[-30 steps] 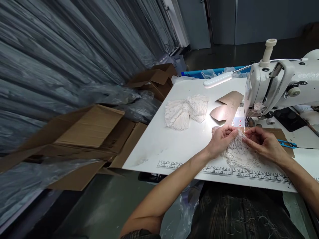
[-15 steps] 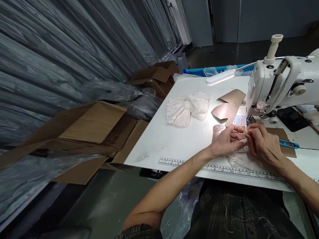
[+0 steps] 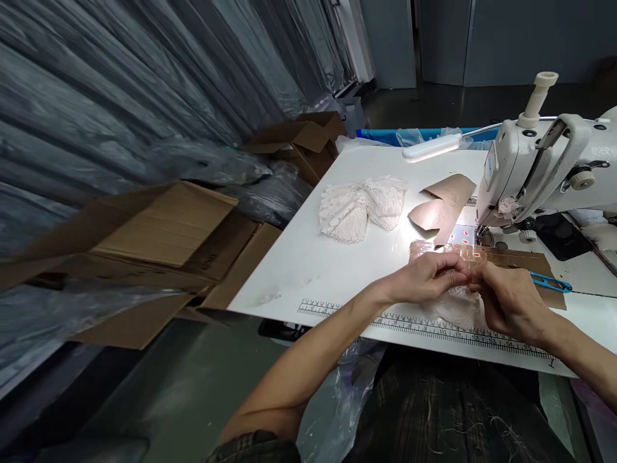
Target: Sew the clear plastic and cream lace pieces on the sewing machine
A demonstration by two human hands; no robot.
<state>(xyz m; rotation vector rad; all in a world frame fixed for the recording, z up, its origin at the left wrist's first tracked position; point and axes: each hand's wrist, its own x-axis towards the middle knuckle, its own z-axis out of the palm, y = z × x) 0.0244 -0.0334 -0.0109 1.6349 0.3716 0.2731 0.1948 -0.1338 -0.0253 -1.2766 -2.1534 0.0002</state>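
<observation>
White lace fabric [image 3: 457,307] hangs between my two hands, just in front of the sewing machine [image 3: 511,173]. My left hand [image 3: 436,276] pinches its upper edge from the left, fingers bent and close together. My right hand [image 3: 511,299] pinches the same edge from the right, the fingertips of both hands nearly meeting. The exact grip is partly hidden behind the fingers. Beyond the hands is the needle area [image 3: 479,235], lit by a lamp. A blue thread snipper or small cutter [image 3: 552,281] lies right of my right hand on brown card.
A gathered white lace piece [image 3: 361,209] lies on the white table [image 3: 279,283]. Brown paper pattern pieces [image 3: 448,202] rest left of the needle. A printed ruler [image 3: 424,326] runs along the front edge. Open cardboard boxes [image 3: 164,225] stand at the left. A white lamp [image 3: 431,148] reaches over the table.
Both hands have drawn back from the needle toward me with the lace, uncovering more of the brown card and needle plate. The view has shifted slightly.
</observation>
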